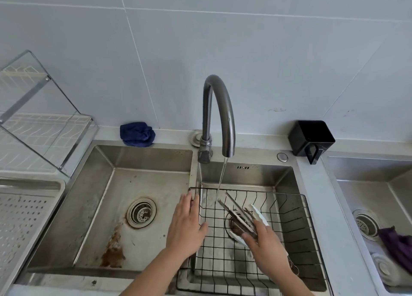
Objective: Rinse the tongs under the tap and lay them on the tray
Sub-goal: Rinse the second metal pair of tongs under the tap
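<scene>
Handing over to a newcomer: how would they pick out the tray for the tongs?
Start at the double steel sink under the curved tap. Left of it lies the tray: pale, flat, dotted with holes, unlike the wire dish rack behind it.

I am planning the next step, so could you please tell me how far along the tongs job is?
Done: the tap runs. In hand: the right hand grips the tongs over the wire basket, their tips at the stream; the left hand is open beside it. Left: laying them on the perforated tray at the left.
</scene>
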